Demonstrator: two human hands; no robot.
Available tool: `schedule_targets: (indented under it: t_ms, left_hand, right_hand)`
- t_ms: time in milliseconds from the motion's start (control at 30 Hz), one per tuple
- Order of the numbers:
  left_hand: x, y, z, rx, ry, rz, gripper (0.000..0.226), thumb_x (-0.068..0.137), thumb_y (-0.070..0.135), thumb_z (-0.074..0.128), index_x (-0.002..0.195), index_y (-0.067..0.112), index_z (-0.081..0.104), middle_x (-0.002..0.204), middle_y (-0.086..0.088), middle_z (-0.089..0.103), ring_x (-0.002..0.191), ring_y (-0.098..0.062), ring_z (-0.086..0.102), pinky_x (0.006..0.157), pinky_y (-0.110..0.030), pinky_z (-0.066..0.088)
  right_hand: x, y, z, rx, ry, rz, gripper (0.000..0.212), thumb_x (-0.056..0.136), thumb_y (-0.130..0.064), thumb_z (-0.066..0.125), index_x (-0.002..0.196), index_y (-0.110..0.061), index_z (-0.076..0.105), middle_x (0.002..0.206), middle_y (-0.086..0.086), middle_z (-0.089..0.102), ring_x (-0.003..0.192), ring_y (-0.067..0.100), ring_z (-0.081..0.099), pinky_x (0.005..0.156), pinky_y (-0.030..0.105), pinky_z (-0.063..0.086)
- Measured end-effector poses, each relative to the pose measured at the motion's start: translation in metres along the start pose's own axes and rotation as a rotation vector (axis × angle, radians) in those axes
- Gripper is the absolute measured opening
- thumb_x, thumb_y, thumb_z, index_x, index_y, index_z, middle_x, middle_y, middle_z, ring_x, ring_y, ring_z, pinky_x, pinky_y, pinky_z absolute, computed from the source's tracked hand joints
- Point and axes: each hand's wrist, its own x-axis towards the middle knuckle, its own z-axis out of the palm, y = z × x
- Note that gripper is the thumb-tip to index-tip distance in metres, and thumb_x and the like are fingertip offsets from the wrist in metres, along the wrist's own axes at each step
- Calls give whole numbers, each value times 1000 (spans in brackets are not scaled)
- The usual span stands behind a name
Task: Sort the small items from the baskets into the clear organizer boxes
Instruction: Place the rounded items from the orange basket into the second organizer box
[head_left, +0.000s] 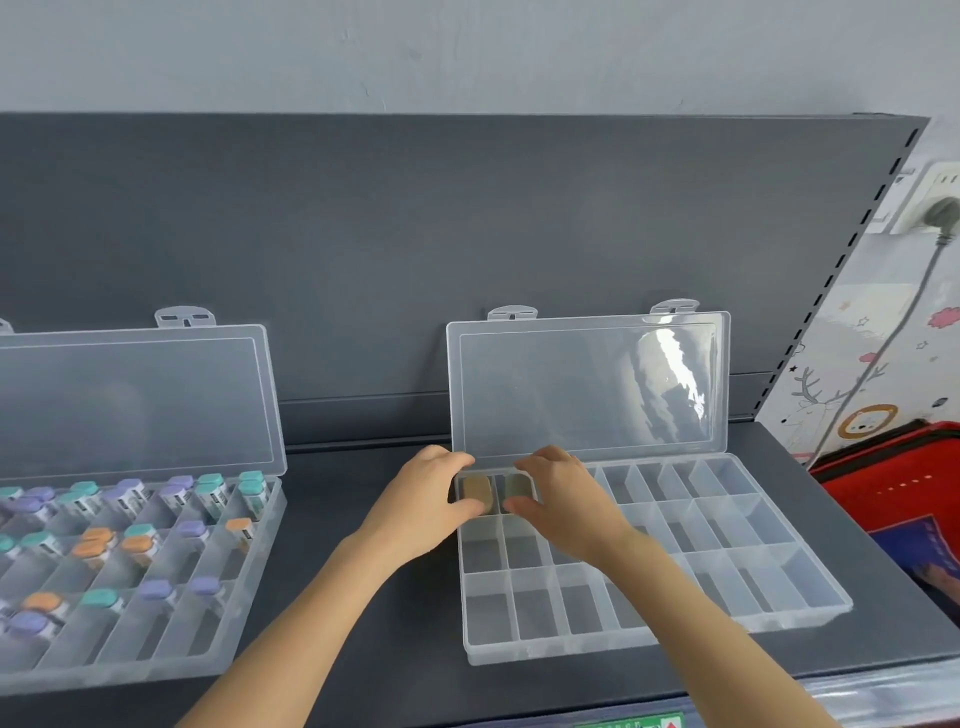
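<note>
Head view, frame centre: a tan item (477, 492) was pinched between curled fingers of the left hand (423, 506), an olive item (515, 491) likewise by the right hand (563, 506), inside the upper-left compartments of the clear organizer box (769, 577).

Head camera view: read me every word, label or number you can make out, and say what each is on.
No text is readable.
Vial labels in the left organizer box: dark print, too small.
Green sign at the bottom edge: cut off, blurred.
Blue sheet at right: print blurred.
Red case: white marks, too small.
</note>
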Motion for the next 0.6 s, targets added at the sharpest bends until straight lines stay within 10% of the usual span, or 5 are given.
schedule_targets:
  t_ms: [600]
  left_hand:
    - [-146,-89,-98,210,352,-122,53,91,41,56,139,22,43,137,7,42,127,-11,40,101,-24,34]
  right_hand:
    - [-18,-169,34,128,10,-374,50,91,-30,60,137,-15,46,136,1,47,124,18,46,101,24,38]
